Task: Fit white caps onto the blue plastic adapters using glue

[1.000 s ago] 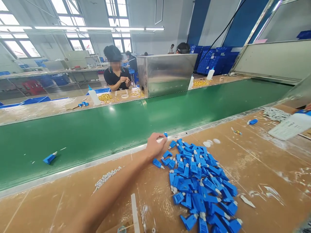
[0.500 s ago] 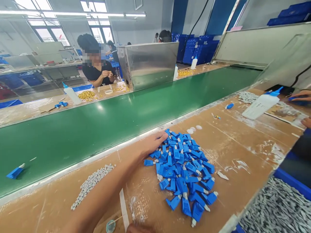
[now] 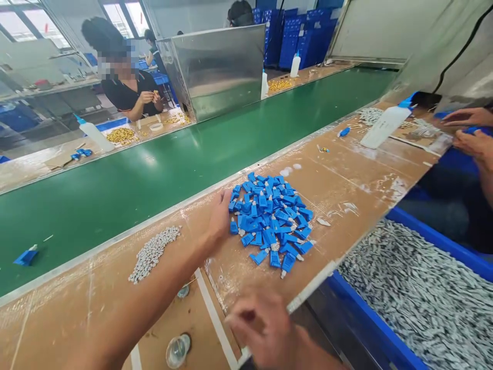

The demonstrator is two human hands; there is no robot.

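A heap of blue plastic pieces with pale tips [image 3: 271, 216] lies on the brown work surface [image 3: 335, 190]. Against the heap's left edge rests my left hand [image 3: 221, 213], its fingers held out and partly hidden by the pieces. My right hand [image 3: 264, 318] is near the front edge of the surface, below the heap and apart from it. Its fingers are curled and smeared by motion, so whether they hold anything cannot be made out. Left of my left forearm is a pile of small grey pieces [image 3: 154, 253].
Beyond the surface runs a green belt [image 3: 173, 167] with one blue piece [image 3: 26, 256] on it. A blue bin [image 3: 370, 308] of grey parts stands at the lower right. White bottle [image 3: 387, 126] and a person's hands [image 3: 475, 139] are farther right. Another person [image 3: 129, 92] sits across.
The view has shifted, showing more of the bin. My left hand has drawn back to the heap's left side. My right hand has come into fuller view from the bottom edge.
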